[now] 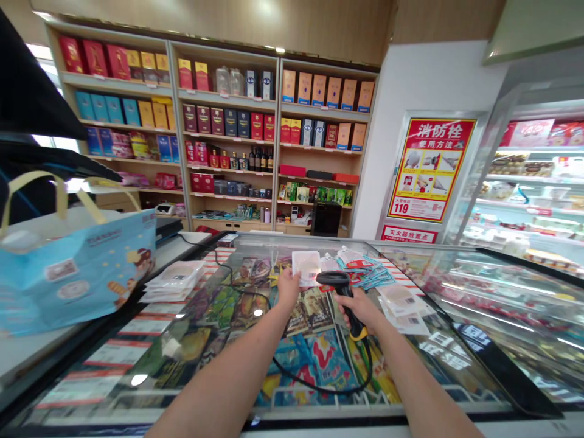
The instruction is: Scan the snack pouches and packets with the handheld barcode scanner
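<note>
Over the freezer (292,411), the right hand (360,309)'s barcode scanner (344,291) points forward-left.

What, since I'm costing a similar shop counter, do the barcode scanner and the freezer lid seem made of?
The barcode scanner looks like moulded plastic: black, with a matte finish and only dull highlights. The freezer lid looks like glass: clear and glossy, with sharp light reflections on its surface, though a clear plastic can't be ruled out.

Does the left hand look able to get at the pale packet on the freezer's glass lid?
Probably yes: the left hand looks empty, and its fingers are right at the pale packet, with nothing between them.
</note>
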Motion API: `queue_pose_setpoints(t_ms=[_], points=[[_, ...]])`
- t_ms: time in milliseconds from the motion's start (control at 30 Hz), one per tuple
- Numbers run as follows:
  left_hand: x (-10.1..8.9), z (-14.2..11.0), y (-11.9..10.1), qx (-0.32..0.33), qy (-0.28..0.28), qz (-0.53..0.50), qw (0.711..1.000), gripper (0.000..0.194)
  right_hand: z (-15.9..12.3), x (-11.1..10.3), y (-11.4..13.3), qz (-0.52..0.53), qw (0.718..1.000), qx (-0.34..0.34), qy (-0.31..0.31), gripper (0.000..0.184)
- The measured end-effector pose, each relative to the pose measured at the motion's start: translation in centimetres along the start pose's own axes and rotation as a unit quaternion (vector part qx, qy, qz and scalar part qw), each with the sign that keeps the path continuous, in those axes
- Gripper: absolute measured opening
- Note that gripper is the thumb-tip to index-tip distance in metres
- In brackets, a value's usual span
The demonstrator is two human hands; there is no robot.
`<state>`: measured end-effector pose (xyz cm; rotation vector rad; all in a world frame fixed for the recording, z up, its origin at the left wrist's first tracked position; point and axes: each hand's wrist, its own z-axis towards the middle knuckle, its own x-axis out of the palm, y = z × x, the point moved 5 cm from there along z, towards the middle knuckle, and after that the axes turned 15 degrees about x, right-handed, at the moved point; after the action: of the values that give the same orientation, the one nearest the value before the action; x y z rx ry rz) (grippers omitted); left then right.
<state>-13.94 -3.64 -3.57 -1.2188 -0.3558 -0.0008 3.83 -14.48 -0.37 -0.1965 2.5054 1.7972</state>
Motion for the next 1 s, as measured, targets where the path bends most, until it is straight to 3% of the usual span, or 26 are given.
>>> queue_pose_setpoints(t_ms=[333, 533, 633, 733, 1000], points=[[-0.4, 0.0, -0.3, 0.002, -0.010, 0.019, 1.000, 0.007, 0.2, 1.5, -0.5, 0.011, 1.000, -0.007, 0.018, 0.033], [-3.3, 1.2, -2.8, 0.049, -0.026, 0.071, 0.996, 0.004, 0.9, 4.5, 0.8, 0.012, 0.999, -0.003, 0.048, 0.034], [-6.7, 1.9, -4.9, 0.062, -0.040, 0.094, 0.993, 0.003, 0.7, 7.0, 2.6, 0.011, 0.998, -0.005, 0.069, 0.033], [-11.2, 2.6, -7.0, 0.080, -0.064, 0.127, 0.987, 0.003, 0.5, 10.6, 4.4, 0.019, 0.995, -0.004, 0.095, 0.032], [-24.9, 3.7, -12.6, 0.169, -0.128, 0.270, 0.939, 0.009, 0.5, 23.8, 6.8, 0.005, 0.982, -0.055, 0.182, 0.033]])
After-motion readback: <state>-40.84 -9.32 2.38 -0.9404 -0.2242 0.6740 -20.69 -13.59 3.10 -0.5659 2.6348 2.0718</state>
